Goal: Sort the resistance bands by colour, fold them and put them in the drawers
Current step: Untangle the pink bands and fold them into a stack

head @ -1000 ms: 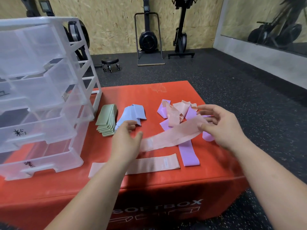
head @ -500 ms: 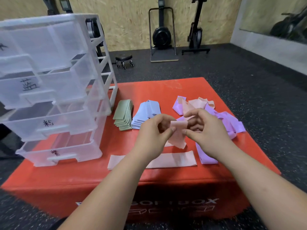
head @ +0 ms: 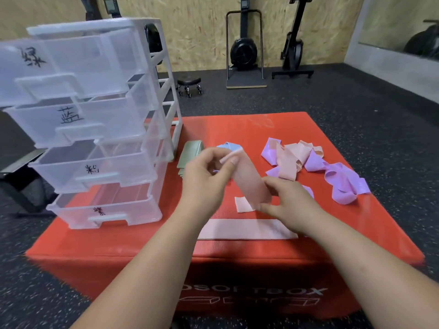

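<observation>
Both hands hold one pink resistance band [head: 249,179] slanted above the red soft box [head: 332,233]. My left hand [head: 206,172] pinches its upper end; my right hand [head: 285,205] pinches its lower end, whose tip lies on the box. Another pink band [head: 247,229] lies flat near the front edge. A green folded stack [head: 190,153] and a blue folded stack [head: 229,146] sit behind my left hand, partly hidden. A loose heap of pink bands [head: 294,155] and purple bands [head: 344,184] lies at the right. The clear drawer unit [head: 95,129] stands at the left.
The drawer unit has several pulled-out labelled drawers; all look bare inside. Dark rubber gym floor surrounds the box. Exercise machines [head: 244,48] and a small wheeled stool [head: 190,85] stand by the far wooden wall.
The pink band went from stretched out, to bunched between both hands, to held slanted with its lower end on the box. The camera view shifted right and down.
</observation>
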{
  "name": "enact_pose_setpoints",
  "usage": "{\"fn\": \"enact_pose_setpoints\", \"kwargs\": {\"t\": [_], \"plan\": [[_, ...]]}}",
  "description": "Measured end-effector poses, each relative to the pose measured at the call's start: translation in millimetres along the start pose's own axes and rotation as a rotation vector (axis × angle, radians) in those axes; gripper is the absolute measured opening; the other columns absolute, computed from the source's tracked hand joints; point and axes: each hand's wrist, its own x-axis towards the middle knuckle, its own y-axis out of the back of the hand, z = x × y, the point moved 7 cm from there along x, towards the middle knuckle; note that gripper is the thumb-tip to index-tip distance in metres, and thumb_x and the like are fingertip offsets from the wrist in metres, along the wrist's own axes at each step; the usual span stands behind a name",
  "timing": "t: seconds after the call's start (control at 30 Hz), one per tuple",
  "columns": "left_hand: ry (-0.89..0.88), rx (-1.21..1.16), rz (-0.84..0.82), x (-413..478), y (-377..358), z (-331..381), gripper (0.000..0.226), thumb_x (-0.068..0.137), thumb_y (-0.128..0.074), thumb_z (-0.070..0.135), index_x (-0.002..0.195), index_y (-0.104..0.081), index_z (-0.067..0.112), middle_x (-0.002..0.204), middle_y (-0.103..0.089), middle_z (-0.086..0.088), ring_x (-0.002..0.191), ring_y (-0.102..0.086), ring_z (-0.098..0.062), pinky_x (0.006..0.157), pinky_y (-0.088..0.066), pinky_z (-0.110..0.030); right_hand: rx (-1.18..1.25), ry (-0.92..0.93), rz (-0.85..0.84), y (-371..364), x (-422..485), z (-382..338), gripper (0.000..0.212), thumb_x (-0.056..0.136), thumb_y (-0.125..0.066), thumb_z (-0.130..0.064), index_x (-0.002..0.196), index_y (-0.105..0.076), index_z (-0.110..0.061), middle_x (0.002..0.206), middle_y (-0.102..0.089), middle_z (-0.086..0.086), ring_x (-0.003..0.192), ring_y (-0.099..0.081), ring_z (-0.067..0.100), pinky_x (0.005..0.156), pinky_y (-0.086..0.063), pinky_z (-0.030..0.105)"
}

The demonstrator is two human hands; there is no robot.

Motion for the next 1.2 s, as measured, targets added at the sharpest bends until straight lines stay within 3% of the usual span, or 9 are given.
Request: {"fn": "enact_pose_setpoints", "kwargs": {"t": [0.17, 0.27, 0.33, 0.47, 0.53, 0.73, 0.83, 0.97, 1.2], "plan": [[0.089, -0.020, 0.282, 4, 61, -20, 0.006, 0.100, -0.073, 0.027, 0.100, -0.077, 0.022, 0.094, -0.078, 0.000, 0.084, -0.070, -0.010, 0.079, -0.058, -0.031, -0.083, -0.063, 0.016, 20, 6, 12, 0.032, 0.084, -0.081, -0.020, 0.103, -0.068, -0.042, 0.098, -0.071, -0.024, 0.095, -0.064, -0.002, 0.086, -0.051, 0.030], [0.158, 0.017, 0.315, 2, 85, -35, 0.010, 0.100, -0.072, 0.032, 0.103, -0.076, 0.024, 0.095, -0.079, -0.002, 0.081, -0.069, -0.012, 0.081, -0.059, -0.036, -0.077, -0.092, 0.004, 36, 3, 19, 0.028, 0.087, -0.079, -0.025, 0.105, -0.068, -0.044, 0.100, -0.071, -0.025, 0.095, -0.064, -0.002, 0.083, -0.050, 0.026], [0.203, 0.076, 0.310, -2, 97, -42, 0.010, 0.101, -0.071, 0.029, 0.103, -0.076, 0.022, 0.092, -0.079, -0.001, 0.075, -0.068, -0.009, 0.075, -0.057, -0.030, -0.046, -0.116, -0.019, 43, -2, 23, 0.027, 0.088, -0.079, -0.026, 0.104, -0.068, -0.045, 0.097, -0.071, -0.027, 0.092, -0.064, -0.005, 0.080, -0.047, 0.016], [0.308, 0.135, 0.252, -14, 112, -57, 0.008, 0.099, -0.074, 0.022, 0.099, -0.077, 0.015, 0.084, -0.078, -0.004, 0.071, -0.069, -0.014, 0.062, -0.057, -0.026, 0.100, -0.213, 0.002, 50, -14, 28, 0.024, 0.083, -0.087, -0.026, 0.103, -0.073, -0.029, 0.084, -0.077, -0.008, 0.075, -0.070, 0.005, 0.069, -0.053, 0.014], [0.371, 0.143, 0.213, -21, 116, -66, 0.011, 0.096, -0.077, 0.022, 0.094, -0.077, 0.011, 0.074, -0.072, -0.003, 0.062, -0.062, -0.014, 0.050, -0.048, -0.022, 0.185, -0.261, -0.009, 46, -20, 32, 0.024, 0.084, -0.087, -0.020, 0.104, -0.073, -0.021, 0.072, -0.073, 0.002, 0.061, -0.065, 0.007, 0.061, -0.051, 0.014], [0.363, 0.501, 0.008, -33, 126, -81, 0.019, 0.089, -0.081, 0.036, 0.076, -0.076, 0.022, 0.062, -0.072, 0.010, 0.057, -0.063, -0.011, 0.062, -0.051, -0.032, 0.108, -0.399, 0.046, 34, -33, 47, 0.019, 0.083, -0.086, -0.031, 0.096, -0.072, -0.024, 0.066, -0.074, 0.000, 0.055, -0.068, 0.016, 0.071, -0.058, 0.038], [0.364, 0.630, -0.026, -41, 129, -85, 0.020, 0.086, -0.081, 0.039, 0.074, -0.074, 0.025, 0.067, -0.074, 0.008, 0.066, -0.070, -0.018, 0.065, -0.056, -0.036, -0.093, -0.372, 0.088, 31, -34, 46, 0.019, 0.082, -0.084, -0.039, 0.090, -0.070, -0.028, 0.060, -0.070, 0.000, 0.055, -0.067, 0.011, 0.064, -0.050, 0.033], [0.300, 0.814, -0.054, -49, 126, -85, 0.017, 0.088, -0.076, 0.042, 0.081, -0.066, 0.030, 0.070, -0.072, 0.013, 0.074, -0.069, -0.013, 0.067, -0.053, -0.033, -0.222, -0.331, 0.095, 20, -34, 48, 0.022, 0.079, -0.082, -0.043, 0.089, -0.066, -0.032, 0.058, -0.064, -0.003, 0.059, -0.065, 0.015, 0.055, -0.044, 0.033], [0.119, 1.104, -0.150, -57, 108, -78, 0.016, 0.093, -0.066, 0.038, 0.106, -0.063, 0.029, 0.092, -0.074, 0.006, 0.091, -0.070, -0.029, 0.076, -0.057, -0.040, -0.445, -0.300, 0.101, 9, -35, 51, 0.029, 0.082, -0.073, -0.055, 0.102, -0.060, -0.038, 0.084, -0.065, -0.009, 0.080, -0.063, 0.018, 0.059, -0.036, 0.033]]}}
